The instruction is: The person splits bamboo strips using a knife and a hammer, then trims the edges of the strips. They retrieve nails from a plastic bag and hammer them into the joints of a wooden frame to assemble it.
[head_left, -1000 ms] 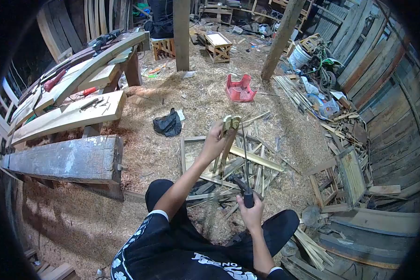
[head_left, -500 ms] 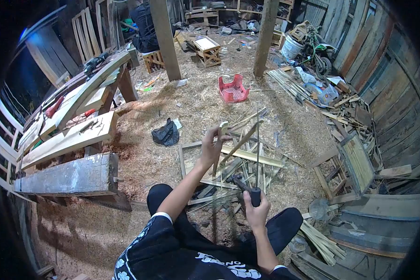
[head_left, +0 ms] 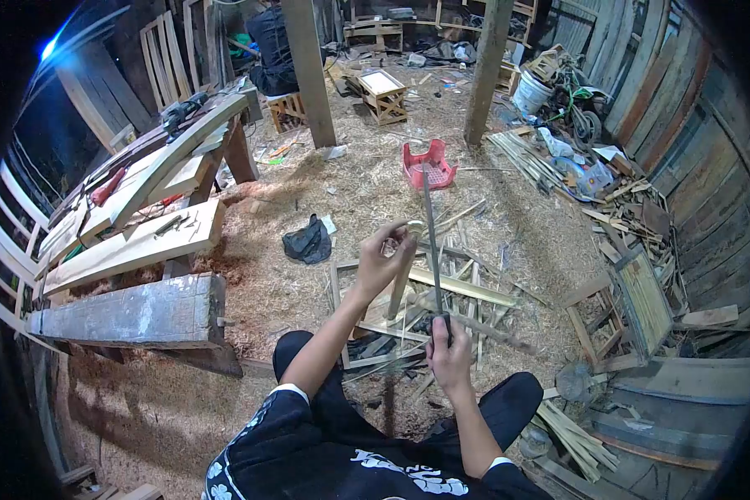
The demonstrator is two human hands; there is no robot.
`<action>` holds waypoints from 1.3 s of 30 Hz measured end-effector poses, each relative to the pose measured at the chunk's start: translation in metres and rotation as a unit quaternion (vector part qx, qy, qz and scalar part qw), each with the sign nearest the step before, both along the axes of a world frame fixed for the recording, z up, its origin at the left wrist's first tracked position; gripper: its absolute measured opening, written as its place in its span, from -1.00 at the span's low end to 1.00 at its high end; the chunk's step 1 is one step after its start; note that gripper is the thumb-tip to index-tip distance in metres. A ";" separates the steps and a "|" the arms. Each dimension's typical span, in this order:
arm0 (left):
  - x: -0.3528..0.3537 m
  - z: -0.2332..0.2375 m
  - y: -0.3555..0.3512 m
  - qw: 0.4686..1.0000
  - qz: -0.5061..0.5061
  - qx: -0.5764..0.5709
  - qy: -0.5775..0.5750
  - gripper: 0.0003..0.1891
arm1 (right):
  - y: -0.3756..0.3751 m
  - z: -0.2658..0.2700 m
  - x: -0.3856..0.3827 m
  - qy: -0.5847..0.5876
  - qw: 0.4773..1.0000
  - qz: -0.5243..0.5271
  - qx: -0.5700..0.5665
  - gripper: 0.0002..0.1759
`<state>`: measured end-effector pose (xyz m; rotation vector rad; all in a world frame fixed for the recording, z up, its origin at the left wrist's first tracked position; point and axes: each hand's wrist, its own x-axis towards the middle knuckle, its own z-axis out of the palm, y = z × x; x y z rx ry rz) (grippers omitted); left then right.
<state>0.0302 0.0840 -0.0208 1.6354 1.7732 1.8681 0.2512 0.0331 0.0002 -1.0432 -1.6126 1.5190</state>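
My left hand [head_left: 385,257] is raised in front of me, fingers curled round a small pale wooden piece [head_left: 416,226] whose tip shows above the fingertips. My right hand [head_left: 452,357] is wrapped round the dark handle of a long-bladed knife [head_left: 432,242]. Its narrow grey blade points up and away from me, just right of the left hand and apart from the wooden piece. Under the left hand a wooden stick [head_left: 399,289] stands upright. Below both hands lies a heap of thin wooden strips [head_left: 458,283], partly hidden by the right hand and blade.
A red plastic stool [head_left: 429,165] lies overturned ahead. To its left is a black plastic bag [head_left: 307,241]. A workbench with planks [head_left: 133,250] stands at left. Framed panels [head_left: 642,300] and scrap wood line the right. Two posts [head_left: 310,75] rise from the shavings-covered floor.
The knife blade has tilted to the left and turned to show more of its flat side. My right hand has shifted slightly left. My left hand has moved a little to the right with the wooden piece.
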 end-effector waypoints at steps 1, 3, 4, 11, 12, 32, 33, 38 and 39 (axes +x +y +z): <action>0.000 0.000 -0.002 0.999 -0.011 0.035 -0.029 -0.69 | 0.000 0.002 -0.006 -0.002 1.000 0.003 0.000 -0.51; -0.003 0.002 -0.007 0.999 0.001 0.027 -0.035 -0.71 | 0.000 0.006 -0.016 0.003 1.000 0.016 0.026 -0.52; -0.003 0.004 -0.011 0.999 0.004 0.020 -0.043 -0.73 | 0.001 0.002 -0.022 -0.005 0.998 0.009 0.058 -0.51; -0.014 -0.004 -0.009 0.998 0.021 0.037 -0.040 -0.75 | -0.007 0.012 -0.035 0.012 1.000 0.019 0.005 -0.46; -0.014 -0.003 -0.010 0.998 0.017 0.034 -0.042 -0.76 | -0.007 0.011 -0.035 0.010 1.000 0.019 0.006 -0.46; -0.014 0.001 -0.013 0.998 0.020 0.029 -0.052 -0.74 | -0.020 0.011 -0.051 0.018 1.000 0.010 -0.011 -0.44; -0.015 0.002 -0.013 0.997 0.010 0.026 -0.075 -0.74 | -0.019 0.009 -0.053 0.018 1.000 0.010 -0.012 -0.44; -0.017 0.007 -0.030 0.997 0.014 -0.045 -0.057 -0.63 | -0.016 0.013 -0.062 0.034 0.997 0.037 -0.064 -0.46; -0.014 0.009 -0.038 0.997 0.035 -0.048 -0.044 -0.60 | -0.016 0.015 -0.064 0.033 0.997 0.037 -0.064 -0.46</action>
